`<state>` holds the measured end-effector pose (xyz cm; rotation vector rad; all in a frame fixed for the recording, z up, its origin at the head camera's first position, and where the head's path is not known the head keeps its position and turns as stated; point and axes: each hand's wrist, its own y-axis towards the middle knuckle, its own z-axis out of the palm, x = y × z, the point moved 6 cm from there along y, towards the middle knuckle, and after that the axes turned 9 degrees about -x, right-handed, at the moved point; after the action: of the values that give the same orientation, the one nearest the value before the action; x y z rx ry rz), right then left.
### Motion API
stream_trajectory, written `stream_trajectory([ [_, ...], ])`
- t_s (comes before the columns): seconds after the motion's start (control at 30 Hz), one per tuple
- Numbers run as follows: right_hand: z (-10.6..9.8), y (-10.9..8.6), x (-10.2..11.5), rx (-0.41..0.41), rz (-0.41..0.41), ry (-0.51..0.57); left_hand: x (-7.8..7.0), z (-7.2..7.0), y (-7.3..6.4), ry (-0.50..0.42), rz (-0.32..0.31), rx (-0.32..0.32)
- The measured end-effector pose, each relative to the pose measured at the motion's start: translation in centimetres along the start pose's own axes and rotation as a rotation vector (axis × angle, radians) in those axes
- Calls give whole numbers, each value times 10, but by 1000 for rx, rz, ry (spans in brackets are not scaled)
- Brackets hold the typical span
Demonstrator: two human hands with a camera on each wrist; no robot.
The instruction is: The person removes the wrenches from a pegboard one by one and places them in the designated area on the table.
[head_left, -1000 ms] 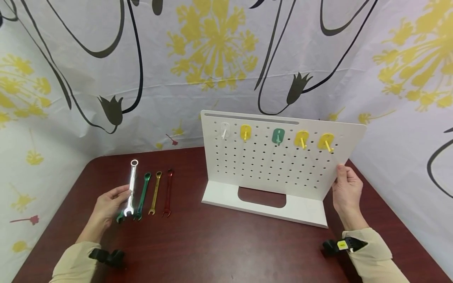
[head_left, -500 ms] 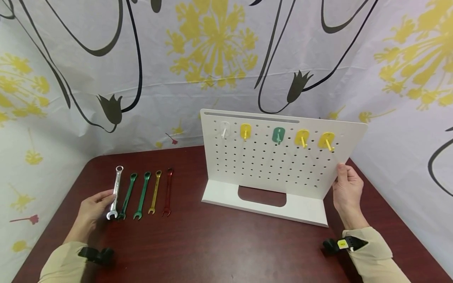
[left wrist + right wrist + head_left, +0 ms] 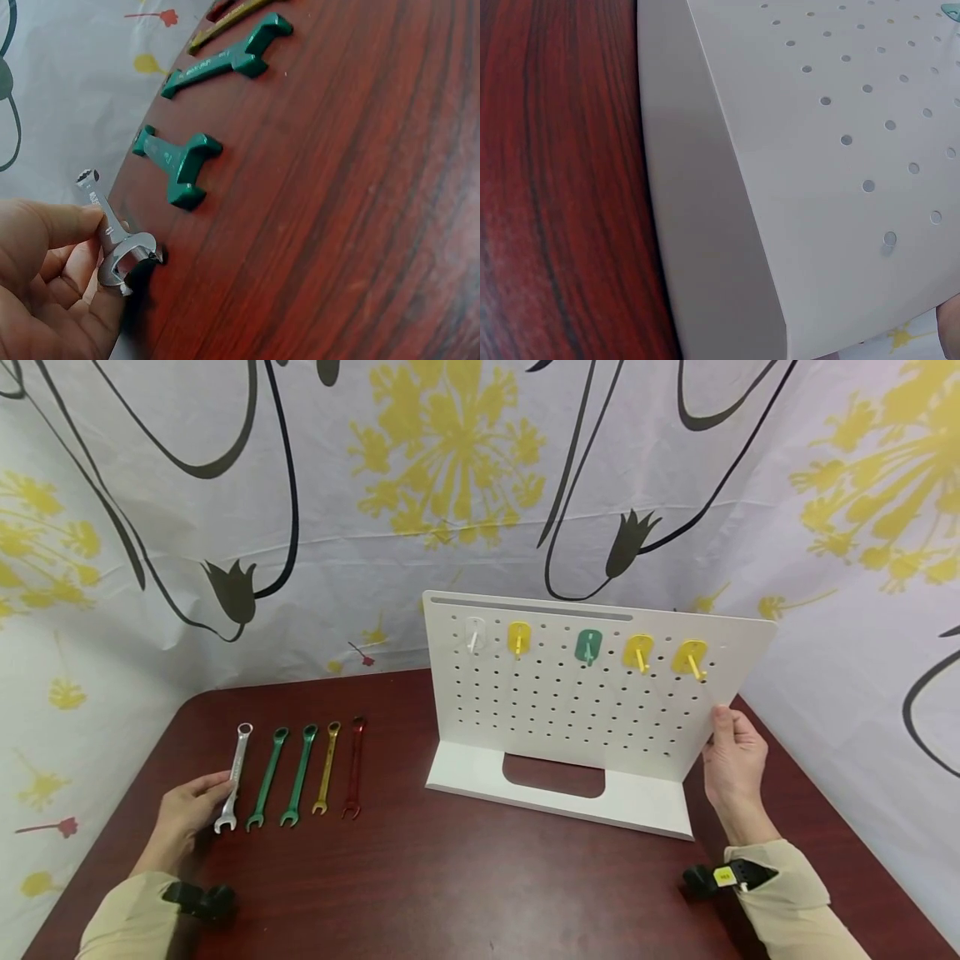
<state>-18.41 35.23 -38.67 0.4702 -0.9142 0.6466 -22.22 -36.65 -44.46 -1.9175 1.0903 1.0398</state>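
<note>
Between thumb and fingers my left hand pinches a silver combination wrench at the left of the table. In the left wrist view the silver wrench has its open end towards the camera, and the fingers wrap its shaft. To its right lie two green wrenches, a yellow wrench and a red wrench, in a row. My right hand grips the right edge of a white pegboard stand, thumb in front; its other fingers are mostly hidden behind the board.
Along the board's top are a white hook, a green hook and several yellow hooks. The stand's base rests on the dark red wooden table. Patterned cloth hangs behind and at both sides.
My left hand has carried the silver wrench left and down, from over the green wrenches to the row's left end. A green wrench beneath is uncovered. The right hand keeps its grip.
</note>
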Motion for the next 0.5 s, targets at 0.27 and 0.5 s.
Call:
stream_trajectory([
  [0.27, 0, -1, 0, -1, -7, 0, 0, -4, 4, 114, 47, -38],
  [0.5, 0, -1, 1, 7, -9, 3, -2, -5, 3, 253, 77, -75],
])
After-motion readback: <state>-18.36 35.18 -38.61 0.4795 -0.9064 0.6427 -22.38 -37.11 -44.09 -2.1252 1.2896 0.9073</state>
